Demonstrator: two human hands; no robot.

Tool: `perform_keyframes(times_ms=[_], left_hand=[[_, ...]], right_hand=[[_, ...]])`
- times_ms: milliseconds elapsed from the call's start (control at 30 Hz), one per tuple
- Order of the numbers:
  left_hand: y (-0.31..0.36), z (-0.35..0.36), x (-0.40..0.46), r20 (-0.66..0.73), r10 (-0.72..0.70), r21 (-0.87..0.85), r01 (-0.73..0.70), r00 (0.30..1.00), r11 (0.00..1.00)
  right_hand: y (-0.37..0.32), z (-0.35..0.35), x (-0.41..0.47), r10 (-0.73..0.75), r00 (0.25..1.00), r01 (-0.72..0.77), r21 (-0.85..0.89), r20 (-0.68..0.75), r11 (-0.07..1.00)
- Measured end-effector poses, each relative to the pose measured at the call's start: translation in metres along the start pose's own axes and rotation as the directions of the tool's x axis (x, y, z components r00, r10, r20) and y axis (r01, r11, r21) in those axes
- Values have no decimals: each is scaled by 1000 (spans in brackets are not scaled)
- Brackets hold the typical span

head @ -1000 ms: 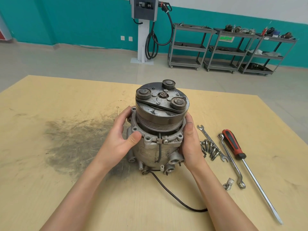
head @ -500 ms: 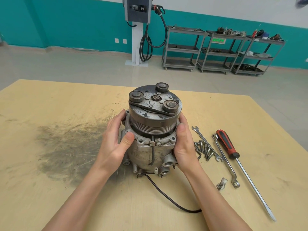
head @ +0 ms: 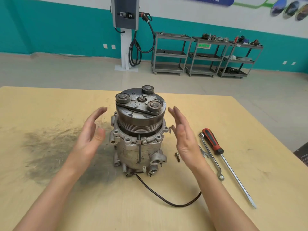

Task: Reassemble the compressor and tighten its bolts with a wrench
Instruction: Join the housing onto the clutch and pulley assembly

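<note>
The grey metal compressor (head: 139, 140) stands upright on the wooden table (head: 50, 205), pulley and clutch plate on top, a black wire (head: 160, 195) trailing from its base toward me. My left hand (head: 90, 134) hovers just left of it, fingers straight, touching nothing. My right hand (head: 183, 132) hovers just right of it, also with straight fingers and nothing held. A loose bolt (head: 177, 156) lies on the table by the compressor's right side. A ring wrench (head: 211, 157) lies to the right, partly behind my right hand, which hides most of the other bolts.
A screwdriver (head: 221, 157) with a red and black handle lies right of the wrench. A dark grease stain (head: 50, 147) spreads over the table's left. Beyond the table stand grey shelf carts (head: 205, 55) and a charging post (head: 126, 34).
Both hands have let go of the compressor and moved outward, away from its sides. The compressor now stands alone on the table. The camera has tilted up slightly.
</note>
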State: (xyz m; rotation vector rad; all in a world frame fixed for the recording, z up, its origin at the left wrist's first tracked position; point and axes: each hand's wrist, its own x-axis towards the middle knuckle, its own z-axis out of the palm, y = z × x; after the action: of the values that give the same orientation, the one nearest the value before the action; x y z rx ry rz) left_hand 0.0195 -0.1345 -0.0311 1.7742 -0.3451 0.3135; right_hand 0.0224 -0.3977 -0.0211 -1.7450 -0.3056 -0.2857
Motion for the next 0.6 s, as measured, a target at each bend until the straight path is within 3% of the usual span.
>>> perform_keyframes(times_ms=[100, 167, 233, 300, 467, 600], left_hand=[[-7, -3, -7, -282, -25, -22, 20, 959, 1000], [-12, 1, -13, -376, -80, -44, 68, 923, 997], [-16, 6, -20, -370, -113, -37, 107, 922, 994], [-18, 11, -26, -325, -125, -32, 121, 937, 992], [-12, 22, -33, -261, -125, -36, 120, 957, 992], [-9, 28, -39, -232, -129, -41, 123, 964, 992]], right_hand=[[-1, -47, 1, -41, 973, 14, -118, -228, 993], [3, -73, 2, -11, 948, -83, -281, -317, 956], [9, -90, 1, 121, 967, -229, -560, -223, 797], [17, -96, -3, 306, 948, -267, -755, -93, 599], [23, -100, -8, 468, 882, -249, -896, -53, 369], [29, -102, -12, 470, 879, -249, -918, -80, 309]])
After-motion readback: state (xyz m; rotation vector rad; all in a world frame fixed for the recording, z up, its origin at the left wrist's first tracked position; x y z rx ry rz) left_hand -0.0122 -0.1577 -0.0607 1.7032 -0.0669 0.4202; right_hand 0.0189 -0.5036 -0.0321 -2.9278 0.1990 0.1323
